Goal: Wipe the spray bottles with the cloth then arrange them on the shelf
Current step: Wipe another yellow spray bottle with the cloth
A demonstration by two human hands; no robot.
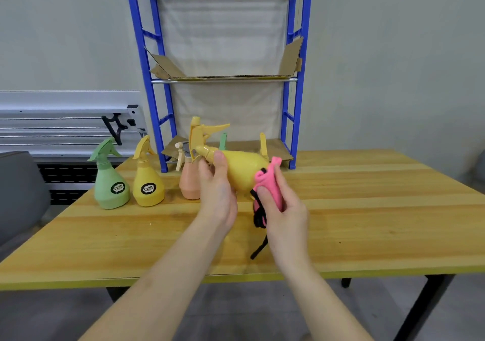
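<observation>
Closest to the person, the right hand (282, 209) has its grip closed on a pink cloth (267, 183) with a black edge, and it presses the cloth on the fat bottom end of a yellow spray bottle (241, 170). The left hand (216, 191) has its grip closed around that same bottle near the neck, holding it tipped on its side in the air above the worktop (367, 209), with the trigger end pointing up and to the left. So this bottle is being wiped right now. Just behind the held bottle, partly hidden by the left hand, stands a peach bottle (187, 180). To the left of the held bottle stand another yellow bottle (147, 183) and then a green bottle (111, 183), all on the worktop. These three probably wait for their turn. Farther back than the held bottle is the blue shelf (147, 65). Two trigger tops, one green (223, 141) and one yellow (263, 143), poke up on its lowest level, so two bottles seem already put away. The middle level holds only cardboard (168, 69). The job looks part done.
</observation>
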